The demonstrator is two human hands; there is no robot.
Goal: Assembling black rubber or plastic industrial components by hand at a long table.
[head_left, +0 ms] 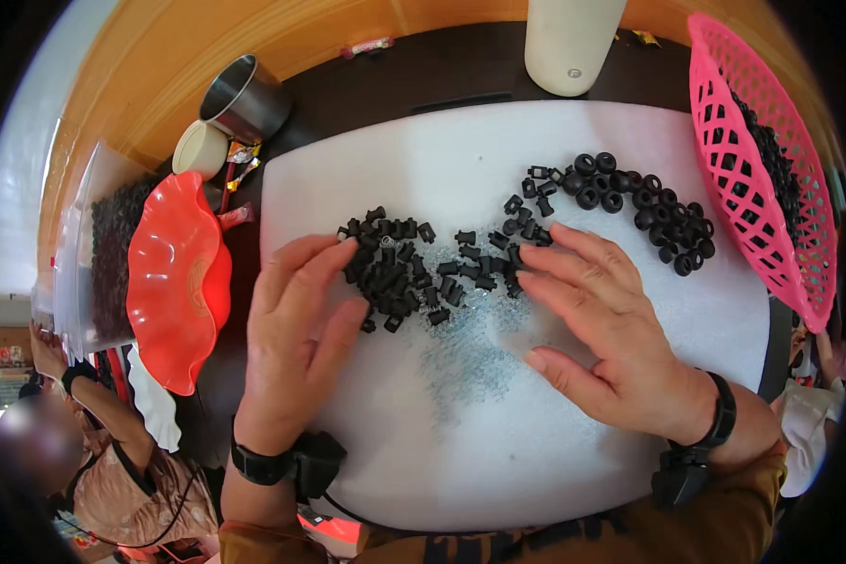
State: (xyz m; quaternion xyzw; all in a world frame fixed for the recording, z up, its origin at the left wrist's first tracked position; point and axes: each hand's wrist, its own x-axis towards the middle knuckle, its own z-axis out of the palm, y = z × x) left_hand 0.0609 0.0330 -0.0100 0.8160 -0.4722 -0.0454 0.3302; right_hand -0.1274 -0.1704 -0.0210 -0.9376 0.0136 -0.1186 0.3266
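Observation:
On a white foam mat [461, 451] lie several small black plastic parts [399, 268] in a loose heap at the middle. A second group of black ring-shaped parts [649, 207] lies toward the right. My left hand [296, 334] rests flat on the mat, fingers apart, its fingertips touching the left side of the heap. My right hand [602, 324] lies flat to the right of the heap, fingers spread, fingertips at the heap's right edge. Neither hand holds anything. Both wrists wear black straps.
A red wavy-edged bowl [174, 282] stands left of the mat. A pink mesh basket [752, 188] with black parts stands at the right. A metal cup [244, 94], a cream lid and a white tumbler [573, 42] stand at the back. Another person sits at lower left.

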